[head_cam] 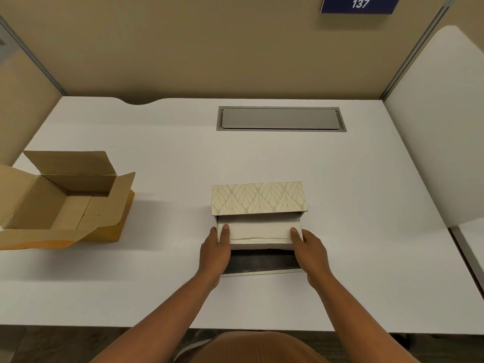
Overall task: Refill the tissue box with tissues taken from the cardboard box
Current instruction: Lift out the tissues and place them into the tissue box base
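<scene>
A tissue box (258, 197) with a pale leaf pattern lies on the white desk, its open side facing me and its dark-lined flap (262, 260) folded down flat. A white stack of tissues (259, 233) sits half inside the opening. My left hand (216, 255) grips the stack's left end, thumb on top. My right hand (311, 254) grips its right end the same way. The open cardboard box (65, 203) stands at the left, flaps spread, with pale packs visible inside.
A grey cable hatch (280, 118) is set into the desk (366, 231) behind the tissue box. Beige partition walls close the back and left; a white panel (440, 142) stands on the right. A blue sign reading 137 (360, 3) hangs above.
</scene>
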